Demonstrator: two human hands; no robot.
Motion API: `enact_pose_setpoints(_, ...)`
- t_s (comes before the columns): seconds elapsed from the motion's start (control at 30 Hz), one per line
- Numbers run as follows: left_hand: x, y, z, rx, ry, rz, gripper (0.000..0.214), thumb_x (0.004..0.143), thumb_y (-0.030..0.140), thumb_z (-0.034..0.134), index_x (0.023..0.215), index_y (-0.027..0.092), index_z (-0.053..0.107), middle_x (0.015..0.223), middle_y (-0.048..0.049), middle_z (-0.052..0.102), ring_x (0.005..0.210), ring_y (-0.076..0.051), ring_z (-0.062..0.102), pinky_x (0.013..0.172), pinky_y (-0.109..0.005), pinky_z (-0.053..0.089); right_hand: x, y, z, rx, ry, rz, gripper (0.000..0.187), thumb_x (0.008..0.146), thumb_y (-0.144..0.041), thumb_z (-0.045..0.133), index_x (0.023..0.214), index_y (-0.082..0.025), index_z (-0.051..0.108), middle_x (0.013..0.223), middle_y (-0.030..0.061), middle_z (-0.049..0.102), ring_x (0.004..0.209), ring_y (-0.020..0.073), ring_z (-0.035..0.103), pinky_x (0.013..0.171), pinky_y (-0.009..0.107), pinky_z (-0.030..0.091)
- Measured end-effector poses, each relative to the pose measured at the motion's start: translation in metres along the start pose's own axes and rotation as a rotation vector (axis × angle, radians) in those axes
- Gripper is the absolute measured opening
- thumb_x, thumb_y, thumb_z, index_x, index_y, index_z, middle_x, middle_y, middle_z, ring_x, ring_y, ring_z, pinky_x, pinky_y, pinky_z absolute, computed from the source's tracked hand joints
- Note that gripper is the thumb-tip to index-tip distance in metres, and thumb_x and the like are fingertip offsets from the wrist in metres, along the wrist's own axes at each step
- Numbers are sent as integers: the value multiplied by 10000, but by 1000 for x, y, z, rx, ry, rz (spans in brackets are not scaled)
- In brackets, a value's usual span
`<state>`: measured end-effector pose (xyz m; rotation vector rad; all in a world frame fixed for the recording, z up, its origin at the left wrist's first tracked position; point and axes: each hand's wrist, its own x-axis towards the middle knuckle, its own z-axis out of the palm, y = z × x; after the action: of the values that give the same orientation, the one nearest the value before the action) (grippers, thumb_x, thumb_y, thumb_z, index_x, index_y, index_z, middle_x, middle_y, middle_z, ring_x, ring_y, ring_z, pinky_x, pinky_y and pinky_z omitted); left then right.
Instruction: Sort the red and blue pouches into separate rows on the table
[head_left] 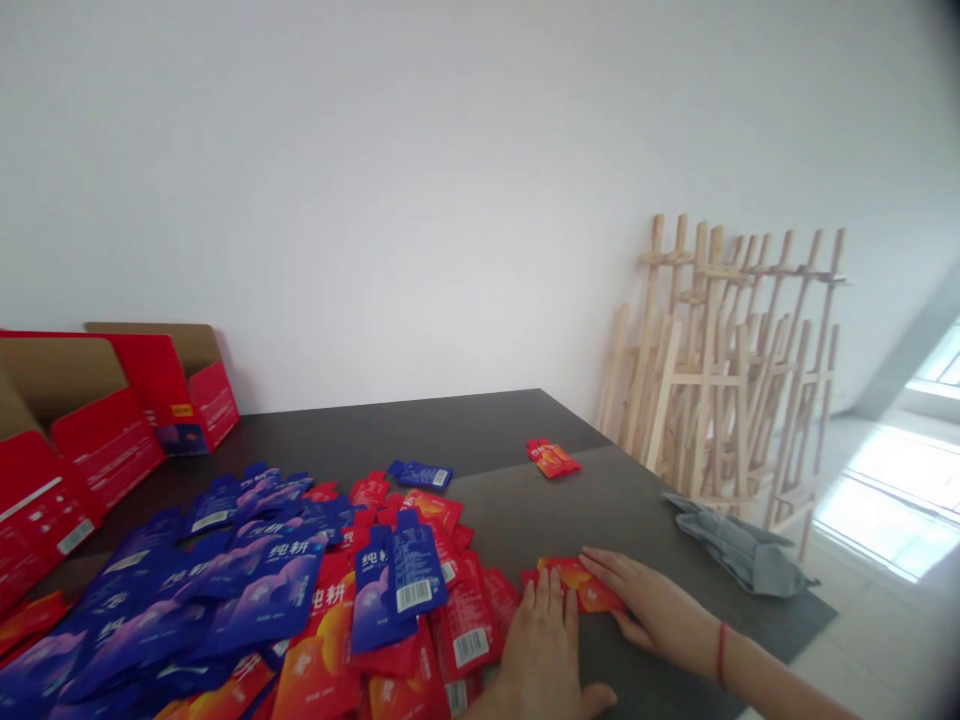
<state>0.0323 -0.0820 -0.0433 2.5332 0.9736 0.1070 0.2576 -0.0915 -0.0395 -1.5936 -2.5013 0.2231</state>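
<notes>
White wall [390,200] rises behind the dark table [420,425]; easels [709,375] stand beyond its right edge. Between the pouch pile [259,590] and that edge lies a red pouch [577,577], the left hand [544,645] unclenched, fingertips resting on it, the right hand [656,605] touching its right end, grip unclear.

The left hand [544,640], its wrist cut off by the bottom edge, covers part of a red packet [564,570]; the right hand [660,605] hides its upper right, so I can't tell whether another lies beneath. The right forearm [780,678] leaves at the lower right. The left edge slices off the boxes [109,440] and the blue pile [259,590], whose fine print is too small to read. The table [637,510] hides some feet of the easels [705,378].
</notes>
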Motion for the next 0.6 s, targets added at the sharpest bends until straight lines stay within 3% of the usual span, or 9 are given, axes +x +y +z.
enact_pose_setpoints(0.23, 11, -9, 16, 42, 66, -86, 977, 780, 697, 451, 1450, 10, 271, 1526, -218, 154, 1415, -382, 96, 1163, -531, 140, 7, 1, -18, 48, -81, -82, 714, 696, -262, 639, 1388, -240, 465, 1218, 139, 581, 1081, 307, 554, 966, 446, 412)
enact_pose_setpoints(0.37, 17, -14, 28, 89, 120, -116, 915, 798, 630, 450, 1448, 9, 280, 1519, -215, 189, 1403, -402, 136, 1145, -566, 191, 10, 1, -4, 283, 0, 167, 601, 760, -396, 634, 1326, -218, 538, 1222, 135, 610, 1115, 306, 555, 987, 415, 400)
enact_pose_setpoints(0.5, 20, -14, 30, 94, 163, -113, 950, 786, 615, 472, 1458, -9, 219, 1529, -213, 130, 1409, -392, 94, 1162, -537, 170, 28, 11, 0, 470, 33, 361, 240, 800, -350, 544, 878, -201, 715, 852, 46, 725, 800, 236, 658, 719, 312, 509)
enact_pose_setpoints(0.6, 21, -14, 31, 116, 196, -111, 861, 829, 502, 482, 1472, 18, 175, 1535, -182, 106, 1412, -373, 79, 1166, -529, 173, 54, 33, -17, 432, 125, 473, 310, 874, -342, 435, 791, -185, 690, 741, 26, 708, 702, 205, 650, 621, 290, 504)
